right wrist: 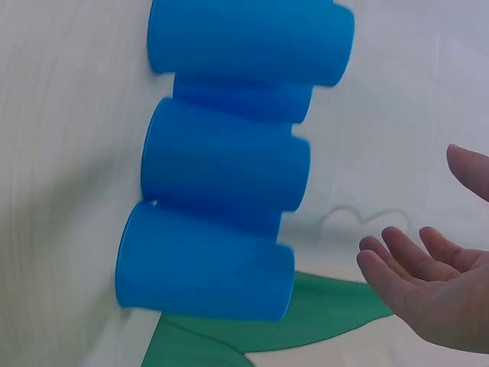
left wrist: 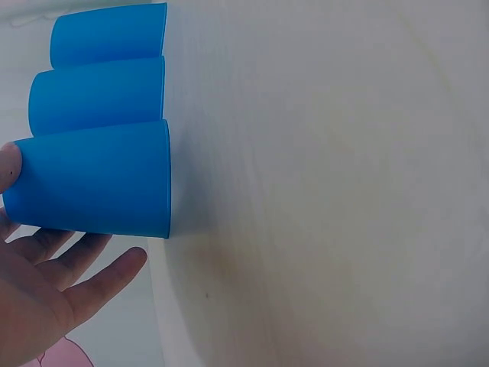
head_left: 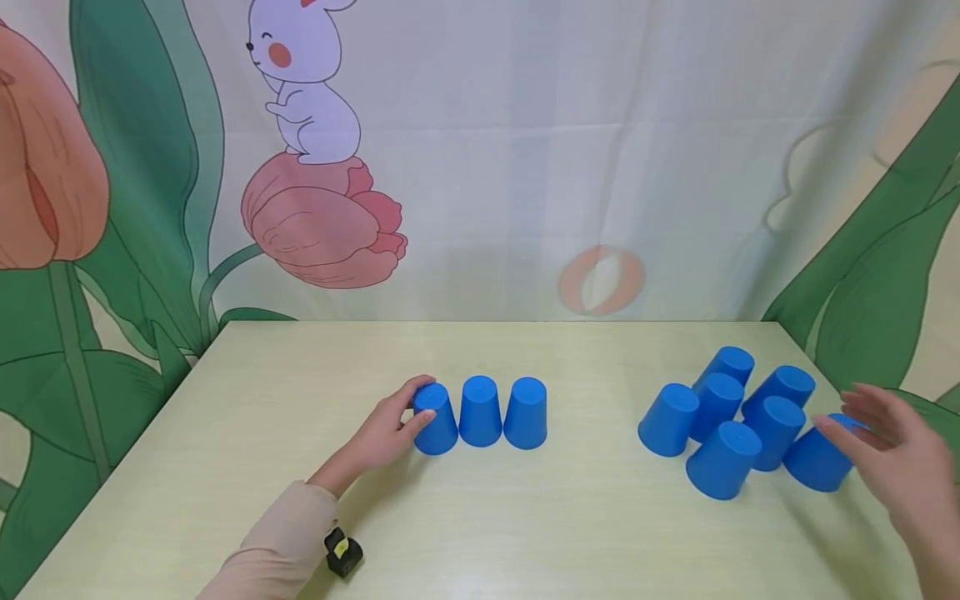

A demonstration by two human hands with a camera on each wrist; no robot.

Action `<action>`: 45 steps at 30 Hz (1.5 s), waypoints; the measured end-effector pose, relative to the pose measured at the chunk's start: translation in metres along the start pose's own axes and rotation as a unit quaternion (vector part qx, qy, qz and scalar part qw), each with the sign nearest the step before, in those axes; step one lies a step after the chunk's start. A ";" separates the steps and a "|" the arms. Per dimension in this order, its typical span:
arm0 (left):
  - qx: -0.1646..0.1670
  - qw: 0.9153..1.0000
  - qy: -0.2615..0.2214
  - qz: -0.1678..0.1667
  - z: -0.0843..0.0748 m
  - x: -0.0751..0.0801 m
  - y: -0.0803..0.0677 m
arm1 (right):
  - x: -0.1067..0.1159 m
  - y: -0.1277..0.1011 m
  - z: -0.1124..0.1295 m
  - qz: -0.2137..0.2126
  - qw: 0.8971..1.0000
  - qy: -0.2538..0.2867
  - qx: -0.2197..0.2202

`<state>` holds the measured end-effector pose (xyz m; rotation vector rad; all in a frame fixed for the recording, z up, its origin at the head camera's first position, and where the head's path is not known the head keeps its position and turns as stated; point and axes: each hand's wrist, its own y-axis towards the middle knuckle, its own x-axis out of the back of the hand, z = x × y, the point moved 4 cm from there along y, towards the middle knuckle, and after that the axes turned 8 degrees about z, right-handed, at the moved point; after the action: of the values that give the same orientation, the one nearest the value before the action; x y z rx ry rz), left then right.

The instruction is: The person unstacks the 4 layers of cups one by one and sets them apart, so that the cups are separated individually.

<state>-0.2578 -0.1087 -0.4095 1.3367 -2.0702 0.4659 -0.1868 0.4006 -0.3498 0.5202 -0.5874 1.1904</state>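
I have my left hand (head_left: 386,429) wrapped around the leftmost cup (head_left: 435,419) of a row of three blue cups, all standing mouth-down near the middle of the table (head_left: 247,400). Thumb over the top edge, fingers curled along the near side: that grip steadies the cup where it stands at the end of the line, touching or just beside the middle cup (head_left: 480,411), which in turn sits against the third cup (head_left: 526,413). The left wrist view confirms it: the thumb tip (left wrist: 9,164) presses the cup's closed end while the other fingers lie under its wall.

My right hand (head_left: 892,454) is spread open, fingers straight and apart, holding nothing. It hovers at the right edge of a loose cluster of seven more blue cups, also upside down, its fingertips at the nearest cup (head_left: 821,460). From the head view I think they touch its top, though the right wrist view shows the palm (right wrist: 439,294) well off the cups, so contact is uncertain.

The cluster is packed close, cups leaning into one another, well apart from the tidy row. A small black and yellow device (head_left: 343,552) is strapped at my left sleeve.
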 end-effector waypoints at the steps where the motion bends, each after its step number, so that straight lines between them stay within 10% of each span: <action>1: 0.001 1.000 -0.001 0.001 0.000 0.000 0.000 | -0.002 -0.001 0.002 0.002 1.000 -0.003 0.003; 45: 0.002 1.000 0.000 -0.001 0.000 -0.001 0.000 | -0.136 -0.010 0.093 0.145 0.960 0.054 0.234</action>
<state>-0.2573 -0.1080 -0.4104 1.3411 -2.0691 0.4678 -0.2261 0.2420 -0.3719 0.7805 -0.2887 1.6422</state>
